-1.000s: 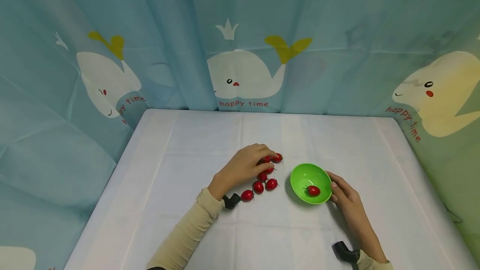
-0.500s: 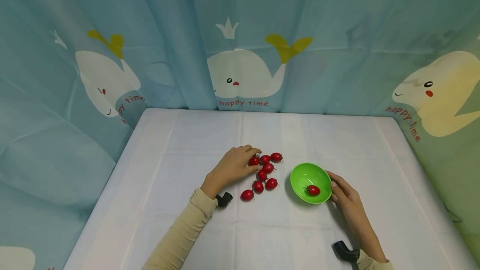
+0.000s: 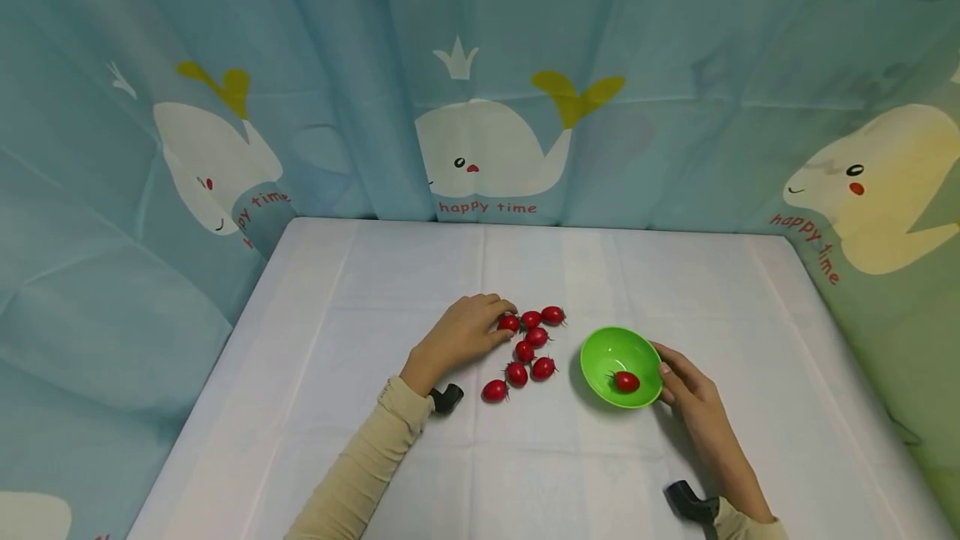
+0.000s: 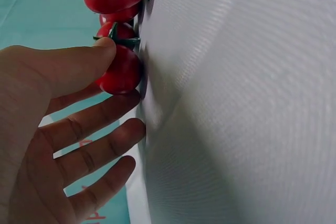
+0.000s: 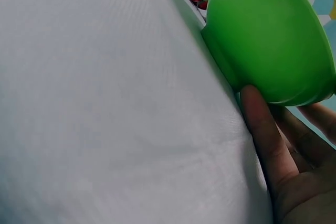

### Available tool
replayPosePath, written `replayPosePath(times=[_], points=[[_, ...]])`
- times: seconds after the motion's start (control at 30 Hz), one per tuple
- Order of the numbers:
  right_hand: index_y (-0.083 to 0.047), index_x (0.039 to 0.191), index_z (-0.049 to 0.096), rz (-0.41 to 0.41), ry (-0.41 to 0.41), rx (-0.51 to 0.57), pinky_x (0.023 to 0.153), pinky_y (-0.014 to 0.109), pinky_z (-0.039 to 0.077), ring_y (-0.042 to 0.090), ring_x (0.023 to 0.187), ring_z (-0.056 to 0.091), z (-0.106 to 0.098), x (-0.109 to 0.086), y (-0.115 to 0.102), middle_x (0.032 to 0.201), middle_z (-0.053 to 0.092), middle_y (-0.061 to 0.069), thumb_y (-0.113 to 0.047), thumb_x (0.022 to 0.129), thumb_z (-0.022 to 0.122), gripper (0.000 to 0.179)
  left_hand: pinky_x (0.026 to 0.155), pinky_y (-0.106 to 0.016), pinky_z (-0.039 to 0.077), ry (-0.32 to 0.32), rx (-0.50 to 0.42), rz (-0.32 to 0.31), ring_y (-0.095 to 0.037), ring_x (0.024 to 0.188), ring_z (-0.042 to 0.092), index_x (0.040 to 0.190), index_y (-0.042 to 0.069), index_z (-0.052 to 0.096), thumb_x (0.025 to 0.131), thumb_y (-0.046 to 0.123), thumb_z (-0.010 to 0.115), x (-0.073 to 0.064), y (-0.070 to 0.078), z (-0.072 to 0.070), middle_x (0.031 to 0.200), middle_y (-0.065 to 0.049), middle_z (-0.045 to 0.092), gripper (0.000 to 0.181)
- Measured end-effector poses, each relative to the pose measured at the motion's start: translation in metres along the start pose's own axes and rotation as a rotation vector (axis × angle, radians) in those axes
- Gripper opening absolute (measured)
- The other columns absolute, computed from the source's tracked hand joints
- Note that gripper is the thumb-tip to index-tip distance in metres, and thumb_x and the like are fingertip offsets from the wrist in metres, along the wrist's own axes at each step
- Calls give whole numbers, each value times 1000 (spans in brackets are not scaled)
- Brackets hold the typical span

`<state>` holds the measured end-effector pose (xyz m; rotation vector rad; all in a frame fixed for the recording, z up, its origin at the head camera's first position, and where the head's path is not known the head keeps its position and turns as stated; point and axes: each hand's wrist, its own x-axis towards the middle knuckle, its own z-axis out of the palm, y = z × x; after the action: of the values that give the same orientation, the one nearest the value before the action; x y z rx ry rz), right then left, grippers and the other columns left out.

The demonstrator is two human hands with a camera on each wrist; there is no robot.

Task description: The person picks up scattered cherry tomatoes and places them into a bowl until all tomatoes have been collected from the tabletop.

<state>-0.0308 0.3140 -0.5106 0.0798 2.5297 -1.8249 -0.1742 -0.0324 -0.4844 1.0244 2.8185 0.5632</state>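
Note:
My left hand is at the upper left end of a loose cluster of red cherry tomatoes. Its thumb and index finger pinch one cherry tomato, while the other fingers spread out beside it. Right of the cluster stands a green bowl with a single cherry tomato in it. My right hand rests against the bowl's right side. In the right wrist view, its thumb lies nearly straight against the bowl's lower outside, and other fingers are partly hidden behind the bowl.
Several more cherry tomatoes, among them the nearest tomato, lie between the left hand and the bowl. A white cloth covers the table. Behind the table hangs a blue curtain printed with whales. Each wrist wears a black camera mount.
My left hand has drawn back leftward from the middle of the cluster and settled around the leftmost upper tomato. The right hand and bowl have stayed in place.

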Motion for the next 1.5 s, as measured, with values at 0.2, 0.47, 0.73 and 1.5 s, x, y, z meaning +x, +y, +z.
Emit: replayPosePath(times=[0.2,0.47,0.73,1.5], points=[[-4,153,49,4,-35,-76,91,5,47,-18,117,53,-5,7,-3,132,53,-33,-30,113,46,48,96,-37,56,-6,-7,5,-15,103,68,130,16,70,101,33,70,-2,-2,-3,117,1,72,33],[-10,150,55,-5,-105,-166,93,5,37,-15,117,49,-17,21,-7,130,58,-29,-33,112,46,45,94,-35,57,7,-31,39,-15,103,67,134,15,68,101,30,71,-4,2,-13,118,0,72,36],[-5,149,53,21,-140,-133,74,21,48,8,83,58,-16,38,-13,105,61,-16,-35,112,48,48,97,-37,58,42,-35,104,-18,107,68,143,14,63,100,28,72,1,13,-19,126,-4,71,46],[5,149,49,-46,-199,176,87,19,60,-9,118,64,-8,41,4,133,64,-24,-15,112,48,42,102,-21,52,69,-186,236,-11,111,62,127,13,67,100,22,72,14,61,-14,120,2,70,28]])
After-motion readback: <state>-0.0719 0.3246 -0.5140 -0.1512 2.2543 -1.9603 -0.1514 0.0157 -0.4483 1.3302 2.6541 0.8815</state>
